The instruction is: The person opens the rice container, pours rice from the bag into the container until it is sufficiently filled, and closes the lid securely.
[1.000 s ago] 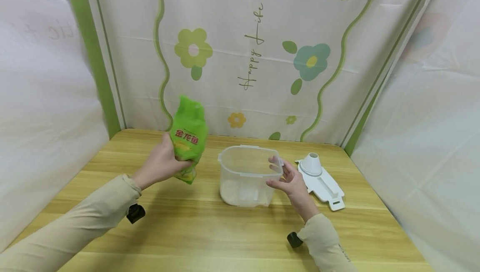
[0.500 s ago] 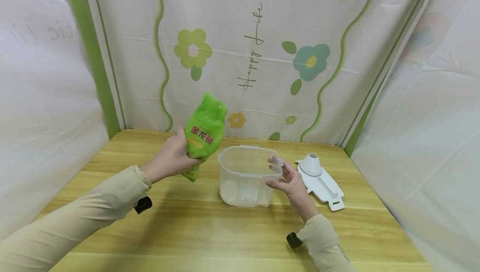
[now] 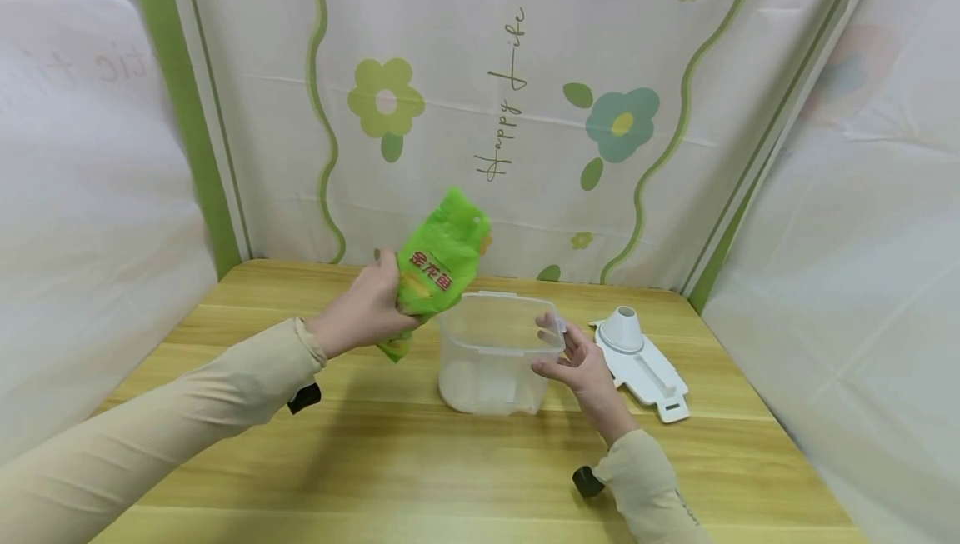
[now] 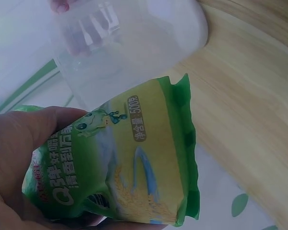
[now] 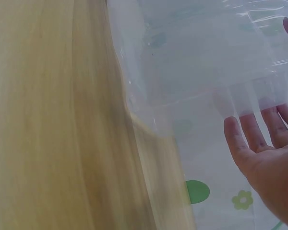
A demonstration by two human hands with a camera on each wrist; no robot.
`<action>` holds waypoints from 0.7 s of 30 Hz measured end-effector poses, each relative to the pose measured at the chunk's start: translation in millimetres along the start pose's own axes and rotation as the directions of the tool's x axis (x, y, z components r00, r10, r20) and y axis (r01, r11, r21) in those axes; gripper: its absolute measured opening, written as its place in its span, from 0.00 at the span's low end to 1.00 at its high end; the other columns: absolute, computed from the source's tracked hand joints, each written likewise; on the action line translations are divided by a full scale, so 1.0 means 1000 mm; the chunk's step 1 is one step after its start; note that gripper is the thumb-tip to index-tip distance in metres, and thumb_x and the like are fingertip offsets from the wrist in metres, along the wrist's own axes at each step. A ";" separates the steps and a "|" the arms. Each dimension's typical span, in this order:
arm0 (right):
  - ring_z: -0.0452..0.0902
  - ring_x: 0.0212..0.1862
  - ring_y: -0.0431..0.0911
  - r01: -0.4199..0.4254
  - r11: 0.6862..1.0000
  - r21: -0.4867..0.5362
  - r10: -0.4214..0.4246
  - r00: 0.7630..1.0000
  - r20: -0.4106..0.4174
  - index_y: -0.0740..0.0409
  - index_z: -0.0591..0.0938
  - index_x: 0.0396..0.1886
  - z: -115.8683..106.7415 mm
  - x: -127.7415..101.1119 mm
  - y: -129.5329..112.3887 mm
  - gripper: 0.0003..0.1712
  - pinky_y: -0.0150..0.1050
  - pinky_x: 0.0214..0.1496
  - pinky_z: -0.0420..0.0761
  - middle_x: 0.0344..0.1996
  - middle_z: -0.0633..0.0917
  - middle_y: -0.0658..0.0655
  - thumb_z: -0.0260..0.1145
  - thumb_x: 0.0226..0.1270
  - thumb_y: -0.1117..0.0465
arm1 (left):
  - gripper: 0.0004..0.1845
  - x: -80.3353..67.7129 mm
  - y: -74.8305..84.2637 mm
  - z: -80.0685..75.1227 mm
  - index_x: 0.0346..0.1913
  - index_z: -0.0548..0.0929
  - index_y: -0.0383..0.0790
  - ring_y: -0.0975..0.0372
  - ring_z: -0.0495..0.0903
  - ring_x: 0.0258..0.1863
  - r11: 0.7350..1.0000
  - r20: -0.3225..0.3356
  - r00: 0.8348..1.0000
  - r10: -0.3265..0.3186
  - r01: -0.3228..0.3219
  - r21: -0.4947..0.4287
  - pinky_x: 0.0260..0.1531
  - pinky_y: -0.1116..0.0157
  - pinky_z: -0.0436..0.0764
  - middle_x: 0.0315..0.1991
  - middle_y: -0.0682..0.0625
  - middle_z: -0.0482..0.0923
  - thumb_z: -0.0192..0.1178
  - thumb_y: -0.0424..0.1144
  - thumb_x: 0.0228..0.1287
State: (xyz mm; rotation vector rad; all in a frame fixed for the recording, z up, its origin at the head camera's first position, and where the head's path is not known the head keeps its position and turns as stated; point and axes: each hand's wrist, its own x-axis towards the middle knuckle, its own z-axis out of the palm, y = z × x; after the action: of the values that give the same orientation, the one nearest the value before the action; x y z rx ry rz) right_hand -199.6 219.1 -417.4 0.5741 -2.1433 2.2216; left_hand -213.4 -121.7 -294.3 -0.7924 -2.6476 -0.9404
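Observation:
A green and yellow rice bag [image 3: 435, 265], printed with red characters and ears of grain, is gripped low by my left hand [image 3: 367, 302]. It leans right, its crimped end up near the container's left rim. In the left wrist view, the thumb of the left hand [image 4: 19, 158] lies across the bag [image 4: 129, 158]. The clear plastic container [image 3: 491, 369] stands upright on the table, with something pale at its bottom. At its right end my right hand [image 3: 588, 369] holds it, thumb in front and fingers behind. The right wrist view shows those fingers [image 5: 252, 132] against the container wall [image 5: 197, 62].
A white lid [image 3: 648, 373] with a cone-shaped spout [image 3: 624, 329] lies on the table just right of the right hand. The wooden table [image 3: 450, 477] ends at a flowered curtain [image 3: 450, 111] behind, and pale curtains hang at both sides.
My left hand has carried the rice bag rightward to the container's left rim, and the bag has tilted further right. The right hand and the container have stayed in place.

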 end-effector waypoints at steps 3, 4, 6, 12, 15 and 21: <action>0.58 0.71 0.54 -0.002 1.000 0.001 0.002 1.000 -0.001 0.60 0.64 0.74 0.000 0.000 0.001 0.44 0.40 0.63 0.71 0.71 0.64 0.64 0.73 0.60 0.68 | 0.30 0.003 0.002 0.000 0.47 0.62 0.31 0.57 0.74 0.23 1.000 0.017 1.000 0.004 -0.004 0.017 0.19 0.65 0.78 0.31 0.43 0.71 0.73 0.30 0.49; 0.58 0.71 0.54 -0.002 1.000 -0.001 0.002 1.000 -0.001 0.60 0.63 0.74 0.000 0.000 0.001 0.44 0.40 0.63 0.70 0.71 0.64 0.64 0.73 0.60 0.68 | 0.29 0.004 0.003 0.000 0.46 0.62 0.32 0.57 0.73 0.24 1.000 0.019 1.000 0.009 -0.010 0.027 0.19 0.65 0.78 0.32 0.43 0.71 0.73 0.30 0.49; 0.58 0.71 0.53 -0.002 1.000 -0.006 0.002 1.000 -0.004 0.60 0.63 0.74 0.000 0.000 0.001 0.44 0.41 0.63 0.70 0.71 0.65 0.63 0.73 0.60 0.68 | 0.29 0.007 0.004 0.000 0.45 0.62 0.33 0.57 0.73 0.24 0.998 0.023 0.999 0.023 -0.024 0.056 0.19 0.65 0.77 0.32 0.42 0.69 0.73 0.29 0.48; 0.59 0.70 0.52 -0.001 1.000 -0.021 0.001 1.000 -0.008 0.60 0.64 0.74 0.000 0.001 0.001 0.43 0.46 0.65 0.67 0.69 0.69 0.57 0.73 0.60 0.68 | 0.29 0.012 0.010 -0.003 0.42 0.62 0.34 0.57 0.73 0.23 0.989 0.046 0.998 0.043 -0.049 0.141 0.19 0.66 0.77 0.31 0.43 0.69 0.72 0.27 0.44; 0.60 0.70 0.52 -0.003 1.000 -0.024 0.003 1.000 -0.008 0.60 0.64 0.74 0.000 0.001 0.000 0.44 0.47 0.66 0.67 0.69 0.69 0.57 0.73 0.60 0.67 | 0.29 0.014 0.015 -0.004 0.42 0.62 0.34 0.57 0.73 0.23 0.984 0.068 0.997 0.033 -0.044 0.172 0.18 0.66 0.77 0.30 0.44 0.69 0.72 0.27 0.44; 0.60 0.70 0.52 -0.008 1.000 -0.028 0.008 1.000 -0.009 0.61 0.63 0.74 0.000 0.001 0.001 0.44 0.42 0.64 0.70 0.68 0.70 0.56 0.73 0.60 0.68 | 0.29 0.019 0.023 -0.006 0.43 0.62 0.34 0.56 0.73 0.23 0.972 0.110 0.994 -0.025 -0.001 0.233 0.15 0.66 0.76 0.29 0.44 0.69 0.73 0.28 0.44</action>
State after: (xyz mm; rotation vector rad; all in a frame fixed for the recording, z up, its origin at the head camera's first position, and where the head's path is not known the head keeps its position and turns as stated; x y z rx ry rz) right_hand -200.5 218.8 -418.1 0.5552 -2.1727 2.1902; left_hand -216.1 -102.6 -270.9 -0.7941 -2.7940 -0.5865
